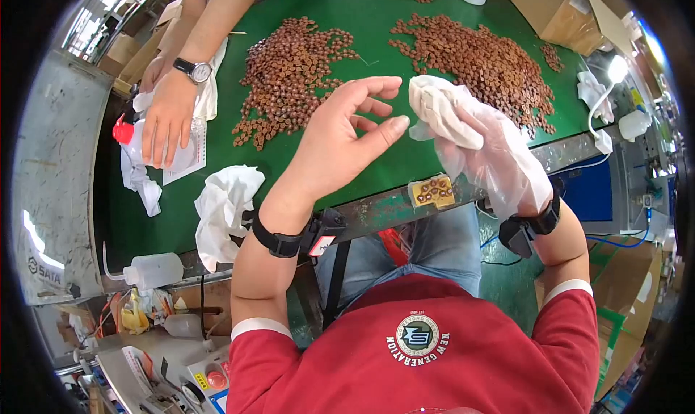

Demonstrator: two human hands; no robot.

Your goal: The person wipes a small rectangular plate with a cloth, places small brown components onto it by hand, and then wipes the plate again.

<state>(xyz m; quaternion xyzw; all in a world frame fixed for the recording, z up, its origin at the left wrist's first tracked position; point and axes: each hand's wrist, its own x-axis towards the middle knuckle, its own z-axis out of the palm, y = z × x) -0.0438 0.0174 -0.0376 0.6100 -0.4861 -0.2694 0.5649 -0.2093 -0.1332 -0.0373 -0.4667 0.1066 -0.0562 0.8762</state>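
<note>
My left hand, bare, is raised over the green table mat, its fingers curled and apart from the thumb, with nothing in it. My right hand wears a thin clear plastic glove and grips a folded white cloth just right of my left fingertips. Small brown ring-like parts lie in a heap beyond my left hand and in a larger heap beyond my right. On the near table edge, a yellow block carries several brown parts.
At the left, another person's hands reach over a white bottle with a red cap. A crumpled white cloth and a squeeze bottle lie at the near left edge. A cardboard box and a lit lamp stand at the right.
</note>
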